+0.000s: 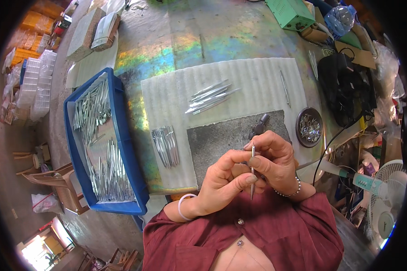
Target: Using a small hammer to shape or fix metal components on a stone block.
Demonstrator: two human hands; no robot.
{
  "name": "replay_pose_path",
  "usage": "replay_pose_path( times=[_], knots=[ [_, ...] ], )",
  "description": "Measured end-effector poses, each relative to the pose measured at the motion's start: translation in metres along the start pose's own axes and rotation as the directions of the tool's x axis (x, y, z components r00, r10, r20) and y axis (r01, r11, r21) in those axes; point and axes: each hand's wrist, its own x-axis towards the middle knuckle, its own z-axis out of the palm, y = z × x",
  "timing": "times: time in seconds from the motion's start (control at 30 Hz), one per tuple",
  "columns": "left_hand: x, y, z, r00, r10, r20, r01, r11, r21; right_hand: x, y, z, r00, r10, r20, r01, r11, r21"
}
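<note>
In front of my chest, my left hand (226,178) and my right hand (273,158) both pinch a slim silver metal tool (253,189) with a pointed lower end. It stands nearly upright between thumbs and fingers, which hide part of its middle. Just beyond my right hand, a dark object with a rounded handle-like end (263,119) rests on a grey rough mat (226,135); my fingers partly cover it. Several similar silver tools (212,95) lie in a loose pile on the white foam sheet (167,90). Another neat bunch (166,147) sits left of the mat.
A blue tray (122,131) of silver tools stands at the left. At the right are a round dark dish (297,128) of small metal parts, a black bag (348,88) and a fan (386,194). A single tool (285,88) lies on the foam; a green box (290,13) stands behind.
</note>
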Motion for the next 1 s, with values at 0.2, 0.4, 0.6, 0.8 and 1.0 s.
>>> replay_pose_path(
  times=[0.2,0.4,0.6,0.8,1.0],
  knots=[
    [-0.003,0.003,-0.002,0.999,-0.053,-0.013,0.052,0.998,-0.046,0.001,0.003,0.003,1.000,0.007,-0.015,-0.007,1.000,-0.028],
    [-0.006,0.005,-0.003,0.997,-0.074,-0.015,0.074,0.996,-0.040,0.001,0.001,0.008,1.000,0.015,-0.015,-0.015,1.000,-0.006],
    [-0.008,0.011,-0.001,0.996,-0.084,-0.026,0.082,0.995,-0.054,0.003,0.001,0.011,1.000,-0.018,-0.016,0.017,0.999,-0.045],
    [-0.013,0.010,-0.001,0.986,0.003,-0.165,0.050,0.947,0.316,0.001,0.003,0.006,0.999,-0.035,0.015,0.037,0.989,-0.141],
    [-0.014,0.009,-0.002,0.978,0.109,-0.176,-0.017,0.888,0.459,0.001,0.004,0.007,0.998,0.064,0.026,-0.063,0.997,-0.041]
  ],
)
